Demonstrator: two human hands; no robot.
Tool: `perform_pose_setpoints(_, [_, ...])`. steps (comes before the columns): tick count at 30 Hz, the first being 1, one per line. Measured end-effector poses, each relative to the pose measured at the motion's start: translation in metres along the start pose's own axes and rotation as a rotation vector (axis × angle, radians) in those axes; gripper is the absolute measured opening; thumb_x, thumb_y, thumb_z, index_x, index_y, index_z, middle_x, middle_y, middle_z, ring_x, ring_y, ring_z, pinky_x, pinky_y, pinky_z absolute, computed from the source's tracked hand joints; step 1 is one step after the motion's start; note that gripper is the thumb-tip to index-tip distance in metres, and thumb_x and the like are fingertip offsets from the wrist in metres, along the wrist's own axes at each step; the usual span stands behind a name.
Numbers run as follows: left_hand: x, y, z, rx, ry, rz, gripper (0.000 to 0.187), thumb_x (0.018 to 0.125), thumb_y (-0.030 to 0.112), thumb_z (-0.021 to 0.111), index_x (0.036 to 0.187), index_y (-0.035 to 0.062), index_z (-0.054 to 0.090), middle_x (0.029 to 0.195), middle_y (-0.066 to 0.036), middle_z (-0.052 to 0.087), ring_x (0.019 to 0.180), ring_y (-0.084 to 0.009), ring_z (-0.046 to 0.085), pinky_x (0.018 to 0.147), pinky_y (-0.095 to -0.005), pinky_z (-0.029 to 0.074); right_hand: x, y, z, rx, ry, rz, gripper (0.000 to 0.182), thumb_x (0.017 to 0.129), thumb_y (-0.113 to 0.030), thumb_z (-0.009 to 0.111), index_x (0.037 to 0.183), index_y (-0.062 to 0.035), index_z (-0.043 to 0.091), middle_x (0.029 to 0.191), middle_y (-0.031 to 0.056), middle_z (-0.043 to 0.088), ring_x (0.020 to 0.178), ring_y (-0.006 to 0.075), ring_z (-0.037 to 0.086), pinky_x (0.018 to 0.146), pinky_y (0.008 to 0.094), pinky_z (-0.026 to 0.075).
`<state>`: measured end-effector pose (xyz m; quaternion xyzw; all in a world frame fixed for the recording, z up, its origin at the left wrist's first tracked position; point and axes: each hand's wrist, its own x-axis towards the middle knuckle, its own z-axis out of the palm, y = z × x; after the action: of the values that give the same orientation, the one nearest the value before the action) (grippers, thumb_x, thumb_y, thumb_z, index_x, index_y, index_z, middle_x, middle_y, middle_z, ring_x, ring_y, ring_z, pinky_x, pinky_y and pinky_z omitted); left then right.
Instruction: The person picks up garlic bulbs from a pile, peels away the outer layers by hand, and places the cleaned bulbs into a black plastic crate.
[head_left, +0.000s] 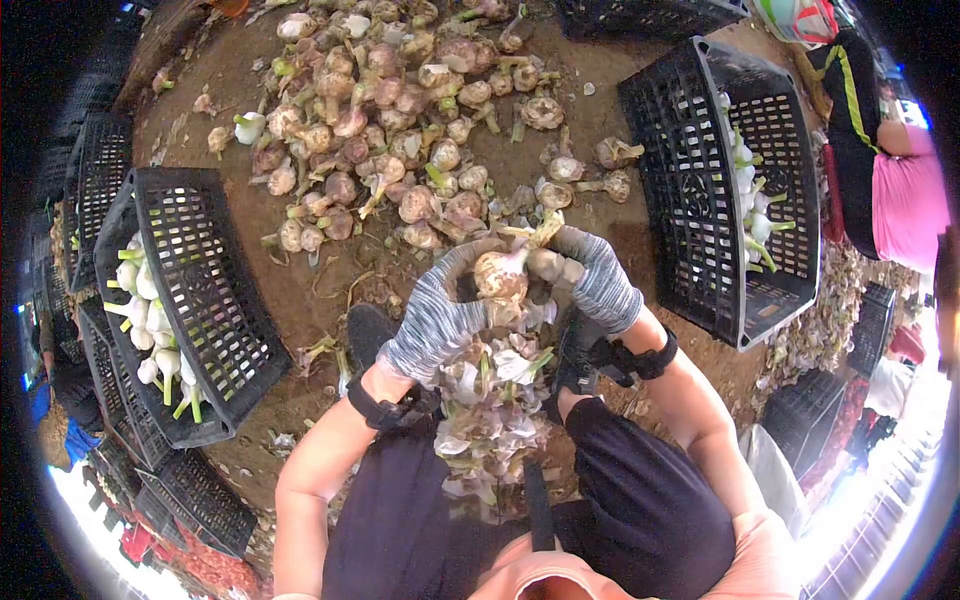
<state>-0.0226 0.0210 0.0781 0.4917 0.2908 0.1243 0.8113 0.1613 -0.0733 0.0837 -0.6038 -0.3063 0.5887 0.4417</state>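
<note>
My left hand [437, 312], in a grey knitted glove, is wrapped round a garlic bulb [499, 275] with brownish outer skin. My right hand [597, 278], gloved the same way, has its fingers closed at the bulb's right side by the dry stem [546, 230]; exactly what its fingertips pinch is partly hidden. Below both hands, loose papery garlic skins [490, 400] lie heaped between my legs. Just beyond them spreads a big pile of unpeeled garlic bulbs [390, 110] on the dirt floor.
A black plastic crate [215, 300] with cleaned white garlic [150, 310] stands at left. Another crate [690, 190] at right also holds white bulbs [755, 210]. A person in a pink top [905, 205] is at far right. More crates [195, 500] stack at lower left.
</note>
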Motion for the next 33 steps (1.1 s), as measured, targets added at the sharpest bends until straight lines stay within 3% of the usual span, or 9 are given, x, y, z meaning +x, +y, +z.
perform_pose_setpoints(9, [-0.001, 0.005, 0.001, 0.121, 0.047, 0.058, 0.065, 0.069, 0.023, 0.079, 0.123, 0.0013, 0.049, 0.118, -0.007, 0.053, 0.105, -0.0155, 0.052, 0.093, -0.0301, 0.043, 0.003, 0.008, 0.007, -0.133, 0.119, -0.03, 0.024, 0.088, -0.022, 0.059, 0.1, -0.0015, 0.06, 0.087, 0.0016, 0.063, 0.08, 0.0089, 0.055, 0.071, 0.0268, 0.047])
perform_pose_setpoints(12, [0.0, 0.011, 0.002, 0.079, -0.008, -0.087, 0.075, 0.065, 0.043, 0.078, 0.123, 0.0029, 0.05, 0.116, -0.007, 0.057, 0.107, -0.0168, 0.053, 0.094, -0.0322, 0.042, 0.0, 0.008, 0.0, -0.261, 0.077, -0.048, 0.028, 0.087, -0.026, 0.06, 0.099, -0.0008, 0.061, 0.084, 0.0013, 0.063, 0.078, 0.0089, 0.055, 0.069, 0.0268, 0.047])
perform_pose_setpoints(14, [-0.005, 0.018, 0.007, -0.369, -0.086, -0.245, 0.078, 0.066, 0.045, 0.075, 0.125, 0.0024, 0.048, 0.117, -0.006, 0.056, 0.108, -0.0165, 0.053, 0.093, -0.0318, 0.043, -0.003, -0.004, 0.0, 0.053, 0.03, 0.029, 0.034, 0.087, -0.031, 0.06, 0.101, -0.0002, 0.06, 0.083, 0.0008, 0.062, 0.079, 0.0089, 0.054, 0.07, 0.0262, 0.047])
perform_pose_setpoints(18, [-0.002, 0.026, 0.011, -0.342, -0.057, -0.19, 0.079, 0.068, 0.046, 0.073, 0.128, 0.0022, 0.045, 0.117, -0.005, 0.056, 0.108, -0.0164, 0.053, 0.091, -0.0314, 0.044, 0.004, -0.004, 0.007, 0.046, 0.07, -0.059, 0.035, 0.087, -0.031, 0.06, 0.103, -0.0004, 0.06, 0.087, 0.0004, 0.061, 0.082, 0.0083, 0.052, 0.074, 0.0262, 0.046])
perform_pose_setpoints(21, [0.0, 0.021, 0.004, -0.24, -0.083, -0.126, 0.068, 0.075, 0.031, 0.073, 0.128, 0.001, 0.043, 0.118, -0.008, 0.053, 0.106, -0.0181, 0.054, 0.087, -0.0319, 0.049, 0.004, -0.01, 0.009, -0.024, 0.086, 0.018, 0.028, 0.086, -0.025, 0.062, 0.101, -0.0013, 0.06, 0.089, 0.0019, 0.062, 0.082, 0.009, 0.054, 0.074, 0.0278, 0.047])
perform_pose_setpoints(24, [-0.007, 0.016, 0.003, -0.512, -0.075, -0.242, 0.062, 0.079, 0.034, 0.069, 0.127, 0.0024, 0.045, 0.116, -0.008, 0.055, 0.105, -0.0177, 0.055, 0.087, -0.0325, 0.049, 0.002, -0.001, 0.004, -0.093, 0.068, 0.01, 0.022, 0.084, -0.019, 0.063, 0.099, -0.0028, 0.061, 0.088, 0.0049, 0.063, 0.08, 0.011, 0.057, 0.073, 0.0286, 0.048])
perform_pose_setpoints(27, [-0.005, 0.005, 0.005, -0.606, 0.101, -0.386, 0.048, 0.087, 0.045, 0.053, 0.115, 0.0066, 0.054, 0.09, -0.007, 0.061, 0.063, -0.0148, 0.055, 0.048, -0.0241, 0.043, 0.0, 0.004, 0.005, -0.189, 0.066, -0.104, 0.018, 0.082, -0.014, 0.065, 0.096, -0.004, 0.061, 0.086, 0.0078, 0.064, 0.077, 0.0132, 0.059, 0.072, 0.029, 0.048])
perform_pose_setpoints(30, [0.009, 0.003, 0.003, -1.003, 0.262, -0.702, 0.047, 0.088, 0.05, 0.047, 0.107, 0.0079, 0.056, 0.071, -0.007, 0.058, 0.043, -0.0127, 0.044, 0.034, -0.0223, 0.032, -0.001, 0.007, 0.012, -0.172, 0.062, -0.229, 0.016, 0.08, -0.011, 0.067, 0.093, -0.0037, 0.06, 0.085, 0.0064, 0.063, 0.077, 0.0137, 0.06, 0.072, 0.0291, 0.049])
perform_pose_setpoints(33, [0.006, -0.003, -0.014, -1.111, -0.112, -0.718, 0.051, 0.091, 0.054, 0.036, 0.101, 0.0084, 0.056, 0.056, -0.003, 0.048, 0.032, -0.0093, 0.033, 0.028, -0.0227, 0.026, -0.001, 0.007, 0.019, -0.26, 0.137, -0.32, 0.016, 0.082, -0.01, 0.064, 0.095, -0.0027, 0.06, 0.084, 0.0029, 0.063, 0.077, 0.0148, 0.059, 0.072, 0.028, 0.049])
